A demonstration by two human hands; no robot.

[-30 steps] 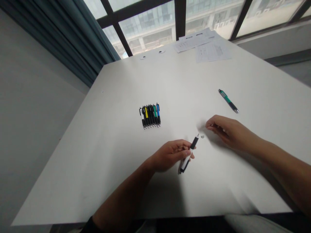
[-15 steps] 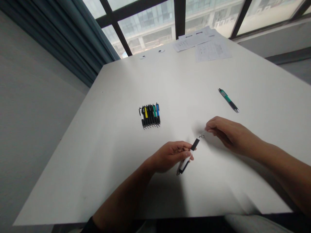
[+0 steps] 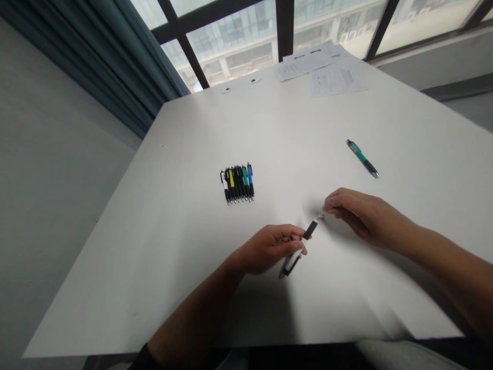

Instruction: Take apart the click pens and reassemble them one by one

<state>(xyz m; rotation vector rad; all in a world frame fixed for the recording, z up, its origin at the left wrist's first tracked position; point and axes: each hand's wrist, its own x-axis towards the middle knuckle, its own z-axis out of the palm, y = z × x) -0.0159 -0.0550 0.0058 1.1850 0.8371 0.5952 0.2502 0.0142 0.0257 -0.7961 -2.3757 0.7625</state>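
The left hand (image 3: 271, 249) grips a white pen (image 3: 296, 254), its writing unreadable. The right hand (image 3: 364, 216), fingers narrowly curled, sits just beside the pen's tip (image 3: 319, 218).

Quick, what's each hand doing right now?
Left hand: closed, holding a white-and-black plastic retractable pen.
Right hand: loosely curled, nothing visible in it, close to the pen.

Left hand (image 3: 267, 250), right hand (image 3: 365, 218) bare — dark sleeve cuff (image 3: 144, 358)
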